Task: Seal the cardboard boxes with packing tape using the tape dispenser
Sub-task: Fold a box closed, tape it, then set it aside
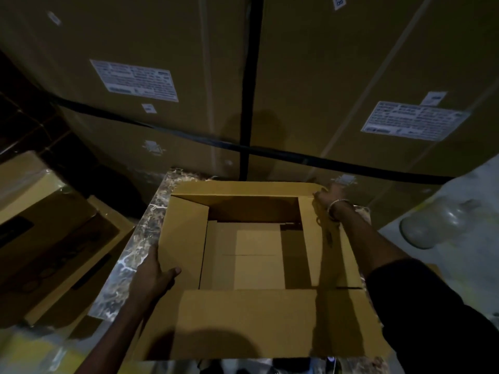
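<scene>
An open cardboard box [251, 255] sat on the marbled bench [129, 255], the left hand [152, 276] holding its 9 o'clock flap in its grip, the right hand [328, 197] at 2 o'clock, grip unclear.

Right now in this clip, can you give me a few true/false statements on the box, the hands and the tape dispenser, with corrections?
1. The cardboard box has its top flaps open. True.
2. The left hand holds a tape dispenser. False: it grips the box's left flap; no dispenser is in view.
3. The right hand is at the box's far right corner. True.
4. The box stands on bare floor. False: it rests on a marble-patterned surface.
5. Large labelled cartons are stacked behind the box. True.
6. Tape already runs along the top seam. False: the flaps are not yet closed.
</scene>
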The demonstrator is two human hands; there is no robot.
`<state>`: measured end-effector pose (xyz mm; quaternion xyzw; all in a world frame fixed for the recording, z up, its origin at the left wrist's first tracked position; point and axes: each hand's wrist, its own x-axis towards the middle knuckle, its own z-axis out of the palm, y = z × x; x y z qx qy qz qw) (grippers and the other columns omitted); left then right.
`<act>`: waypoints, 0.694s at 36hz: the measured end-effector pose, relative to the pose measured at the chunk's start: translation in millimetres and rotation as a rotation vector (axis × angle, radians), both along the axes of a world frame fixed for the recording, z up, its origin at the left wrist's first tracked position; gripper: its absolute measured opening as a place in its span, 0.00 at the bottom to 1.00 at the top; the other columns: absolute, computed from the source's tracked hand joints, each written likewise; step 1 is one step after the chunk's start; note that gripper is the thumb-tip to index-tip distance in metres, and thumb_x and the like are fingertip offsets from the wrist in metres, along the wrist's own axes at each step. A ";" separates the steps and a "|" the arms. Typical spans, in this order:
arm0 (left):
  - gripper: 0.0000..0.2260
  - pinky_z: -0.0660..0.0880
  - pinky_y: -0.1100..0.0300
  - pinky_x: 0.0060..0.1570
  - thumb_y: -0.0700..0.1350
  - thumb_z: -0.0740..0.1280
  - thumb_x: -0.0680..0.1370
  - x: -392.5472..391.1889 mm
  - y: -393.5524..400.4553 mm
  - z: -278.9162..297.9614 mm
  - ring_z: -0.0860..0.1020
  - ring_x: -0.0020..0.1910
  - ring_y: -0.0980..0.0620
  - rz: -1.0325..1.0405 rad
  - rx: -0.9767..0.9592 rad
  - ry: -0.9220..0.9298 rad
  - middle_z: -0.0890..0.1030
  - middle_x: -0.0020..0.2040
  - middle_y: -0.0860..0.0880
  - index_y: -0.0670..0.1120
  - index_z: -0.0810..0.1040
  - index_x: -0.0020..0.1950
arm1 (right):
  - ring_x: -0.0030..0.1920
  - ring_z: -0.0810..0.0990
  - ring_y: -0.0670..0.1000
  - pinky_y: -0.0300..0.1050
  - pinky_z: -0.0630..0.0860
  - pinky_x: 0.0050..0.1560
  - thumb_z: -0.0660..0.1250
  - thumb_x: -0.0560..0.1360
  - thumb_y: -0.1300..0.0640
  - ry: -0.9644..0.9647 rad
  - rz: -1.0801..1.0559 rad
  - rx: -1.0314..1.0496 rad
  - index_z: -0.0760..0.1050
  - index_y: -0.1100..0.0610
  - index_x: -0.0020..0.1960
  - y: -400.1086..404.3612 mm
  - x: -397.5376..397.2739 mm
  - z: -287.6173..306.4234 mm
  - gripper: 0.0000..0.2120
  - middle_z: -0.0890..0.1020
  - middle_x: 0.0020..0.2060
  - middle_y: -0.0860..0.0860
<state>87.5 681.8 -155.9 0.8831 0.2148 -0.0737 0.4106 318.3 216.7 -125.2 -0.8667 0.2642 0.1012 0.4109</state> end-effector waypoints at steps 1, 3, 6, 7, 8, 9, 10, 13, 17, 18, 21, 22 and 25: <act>0.38 0.81 0.50 0.33 0.46 0.79 0.75 -1.5 0.9 -0.1 0.83 0.30 0.55 -0.003 0.011 -0.008 0.84 0.46 0.50 0.47 0.64 0.81 | 0.68 0.76 0.62 0.53 0.76 0.61 0.75 0.76 0.59 -0.024 -0.046 0.060 0.69 0.60 0.75 -1.7 2.2 -4.6 0.30 0.76 0.70 0.58; 0.40 0.82 0.51 0.36 0.50 0.79 0.75 -3.6 3.0 -0.2 0.83 0.30 0.57 0.002 0.045 0.003 0.85 0.47 0.50 0.48 0.63 0.82 | 0.64 0.77 0.60 0.50 0.75 0.56 0.76 0.73 0.65 -0.089 -0.142 0.190 0.67 0.57 0.76 -6.7 2.9 -8.6 0.35 0.77 0.68 0.57; 0.41 0.82 0.51 0.39 0.51 0.80 0.75 -5.4 5.3 1.4 0.84 0.32 0.55 0.023 0.023 0.034 0.86 0.48 0.50 0.49 0.63 0.83 | 0.53 0.80 0.63 0.49 0.77 0.51 0.70 0.67 0.71 -0.262 -0.311 0.416 0.69 0.56 0.72 -17.5 -4.7 -7.1 0.36 0.80 0.55 0.60; 0.40 0.82 0.50 0.40 0.52 0.80 0.75 -4.9 5.1 2.2 0.85 0.32 0.55 0.038 0.013 0.037 0.86 0.46 0.50 0.50 0.64 0.82 | 0.55 0.79 0.67 0.46 0.78 0.48 0.67 0.68 0.73 -0.336 -0.364 0.474 0.70 0.57 0.73 -20.5 -10.1 -4.4 0.34 0.80 0.57 0.65; 0.39 0.82 0.50 0.40 0.53 0.80 0.74 -4.8 5.0 4.5 0.85 0.33 0.54 0.055 0.008 0.052 0.86 0.44 0.50 0.50 0.66 0.81 | 0.56 0.79 0.67 0.42 0.78 0.47 0.64 0.71 0.75 -0.372 -0.400 0.474 0.71 0.58 0.73 -22.2 -18.7 1.1 0.32 0.79 0.59 0.66; 0.37 0.82 0.51 0.40 0.54 0.80 0.74 -4.7 4.8 4.8 0.85 0.34 0.54 0.069 0.020 0.067 0.86 0.42 0.51 0.50 0.69 0.79 | 0.56 0.80 0.63 0.42 0.78 0.49 0.62 0.75 0.76 -0.389 -0.382 0.448 0.73 0.59 0.73 -23.3 -27.7 4.4 0.29 0.80 0.59 0.62; 0.33 0.81 0.51 0.41 0.56 0.79 0.75 -6.1 1.8 9.3 0.85 0.35 0.54 0.076 0.033 0.094 0.86 0.40 0.51 0.51 0.72 0.76 | 0.57 0.80 0.58 0.43 0.78 0.52 0.61 0.76 0.76 -0.383 -0.314 0.381 0.75 0.59 0.71 -25.9 -37.3 3.4 0.26 0.81 0.59 0.59; 0.26 0.77 0.56 0.39 0.65 0.74 0.76 -13.6 -4.0 23.5 0.83 0.39 0.53 0.073 0.085 0.173 0.86 0.38 0.52 0.50 0.80 0.66 | 0.56 0.80 0.57 0.50 0.78 0.59 0.61 0.76 0.74 -0.371 -0.158 0.177 0.81 0.60 0.59 -36.0 -60.9 -9.3 0.18 0.83 0.54 0.58; 0.35 0.74 0.56 0.42 0.74 0.65 0.76 -29.3 18.5 22.8 0.85 0.48 0.44 0.098 0.153 0.265 0.88 0.48 0.45 0.47 0.80 0.69 | 0.64 0.80 0.58 0.54 0.75 0.67 0.68 0.73 0.76 -0.474 0.249 -0.031 0.84 0.55 0.59 -67.4 -74.1 -26.8 0.22 0.84 0.60 0.58; 0.34 0.74 0.56 0.41 0.75 0.66 0.75 -35.9 25.7 23.6 0.85 0.44 0.42 0.161 0.074 0.265 0.87 0.44 0.44 0.47 0.82 0.65 | 0.67 0.78 0.58 0.54 0.73 0.70 0.71 0.72 0.75 -0.459 0.383 -0.112 0.83 0.53 0.64 -76.8 -76.6 -30.2 0.26 0.82 0.65 0.57; 0.21 0.75 0.57 0.39 0.61 0.70 0.80 -66.1 32.7 39.5 0.81 0.39 0.42 0.403 -0.293 0.160 0.86 0.47 0.39 0.43 0.84 0.57 | 0.73 0.73 0.57 0.51 0.73 0.67 0.71 0.70 0.75 -0.318 0.631 -0.433 0.72 0.48 0.77 -89.2 -89.2 -33.9 0.41 0.70 0.77 0.53; 0.16 0.77 0.55 0.42 0.54 0.69 0.83 -76.9 33.3 45.5 0.82 0.44 0.42 0.434 -0.371 0.129 0.86 0.51 0.38 0.42 0.84 0.58 | 0.74 0.71 0.59 0.52 0.73 0.66 0.71 0.69 0.75 -0.287 0.682 -0.537 0.68 0.47 0.79 -87.3 -94.1 -32.1 0.44 0.67 0.79 0.53; 0.11 0.77 0.54 0.49 0.45 0.66 0.86 -103.7 34.0 55.5 0.83 0.51 0.43 0.504 -0.488 0.071 0.87 0.53 0.40 0.41 0.84 0.63 | 0.79 0.63 0.59 0.53 0.63 0.73 0.65 0.78 0.69 -0.277 0.775 -0.680 0.59 0.46 0.83 -84.0 -101.1 -30.2 0.39 0.57 0.83 0.53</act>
